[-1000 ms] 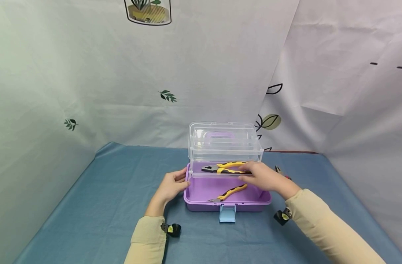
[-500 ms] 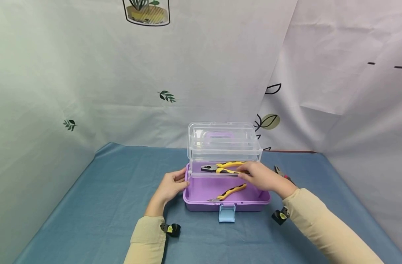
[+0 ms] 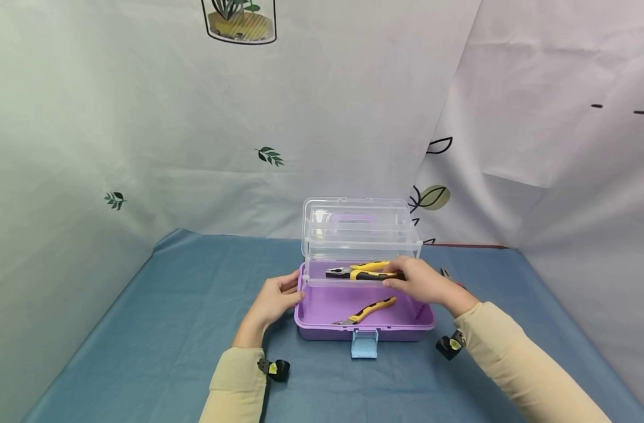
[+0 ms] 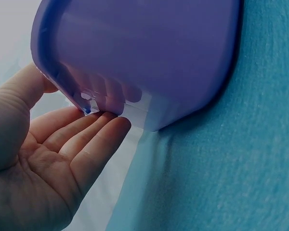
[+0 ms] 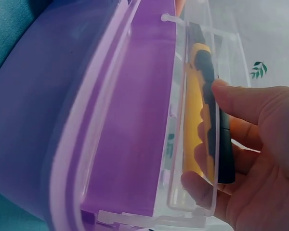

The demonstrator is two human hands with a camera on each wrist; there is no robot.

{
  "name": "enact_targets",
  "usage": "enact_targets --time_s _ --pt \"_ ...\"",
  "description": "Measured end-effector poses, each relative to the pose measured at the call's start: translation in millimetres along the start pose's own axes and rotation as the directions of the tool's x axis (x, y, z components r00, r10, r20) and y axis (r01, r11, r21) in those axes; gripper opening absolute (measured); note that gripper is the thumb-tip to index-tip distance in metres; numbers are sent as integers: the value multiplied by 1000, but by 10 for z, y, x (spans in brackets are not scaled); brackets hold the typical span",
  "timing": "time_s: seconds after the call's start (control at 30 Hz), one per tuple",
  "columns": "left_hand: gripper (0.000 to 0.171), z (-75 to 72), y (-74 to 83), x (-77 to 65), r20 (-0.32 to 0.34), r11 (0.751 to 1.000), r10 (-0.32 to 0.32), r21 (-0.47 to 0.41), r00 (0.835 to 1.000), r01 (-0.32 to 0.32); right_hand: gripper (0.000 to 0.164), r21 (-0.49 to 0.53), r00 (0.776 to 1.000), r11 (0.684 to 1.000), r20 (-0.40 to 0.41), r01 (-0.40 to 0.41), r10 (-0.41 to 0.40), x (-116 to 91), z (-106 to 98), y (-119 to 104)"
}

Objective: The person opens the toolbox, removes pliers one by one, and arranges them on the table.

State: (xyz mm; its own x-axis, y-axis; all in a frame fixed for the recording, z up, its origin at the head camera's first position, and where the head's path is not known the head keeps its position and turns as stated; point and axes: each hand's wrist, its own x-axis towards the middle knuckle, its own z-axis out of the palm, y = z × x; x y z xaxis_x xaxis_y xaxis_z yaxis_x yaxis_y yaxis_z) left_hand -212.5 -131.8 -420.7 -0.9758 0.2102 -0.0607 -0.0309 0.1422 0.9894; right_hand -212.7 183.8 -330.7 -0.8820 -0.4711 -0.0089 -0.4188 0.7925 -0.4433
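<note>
A purple toolbox with its clear lid raised stands before me. My left hand grips its left end, thumb on the rim and fingers at the back corner, as the left wrist view shows. Across the clear upper tray, my right hand holds yellow-and-black combination pliers by the handles, jaws pointing left. In the right wrist view the pliers lie along the tray, with thumb and fingers about the handles. Smaller yellow-handled pliers rest in the purple base below.
A light blue latch hangs open at the box's front. Partly hidden behind my right wrist, another pair of pliers with red on its handle lies on the blue cloth. A pale printed curtain rises behind the table.
The combination pliers have turned in my right hand: more black shows on the near handle, and the handles appear closer together. My left hand keeps its place on the box.
</note>
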Motion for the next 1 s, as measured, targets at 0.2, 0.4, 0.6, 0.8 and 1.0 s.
enact_targets --time_s 0.2,0.4,0.6,0.8,1.0 --pt "59 13 -6 2 -2 1000 -12 -9 1000 12 17 25 1000 999 -2 25 -25 -7 23 56" --pt "60 14 2 -4 4 1000 0 1 1000 0 19 11 998 999 -44 41 -41 -19 24 61" --pt "60 0 28 -14 6 1000 -5 13 1000 5 16 -17 993 996 -80 87 -88 -19 30 27" --pt "60 2 17 -8 1 1000 -2 5 1000 2 32 -1 996 996 -23 87 -87 -10 8 27" --pt "60 0 24 -9 4 1000 1 3 1000 -1 21 -34 995 996 -40 86 -88 -1 12 31"
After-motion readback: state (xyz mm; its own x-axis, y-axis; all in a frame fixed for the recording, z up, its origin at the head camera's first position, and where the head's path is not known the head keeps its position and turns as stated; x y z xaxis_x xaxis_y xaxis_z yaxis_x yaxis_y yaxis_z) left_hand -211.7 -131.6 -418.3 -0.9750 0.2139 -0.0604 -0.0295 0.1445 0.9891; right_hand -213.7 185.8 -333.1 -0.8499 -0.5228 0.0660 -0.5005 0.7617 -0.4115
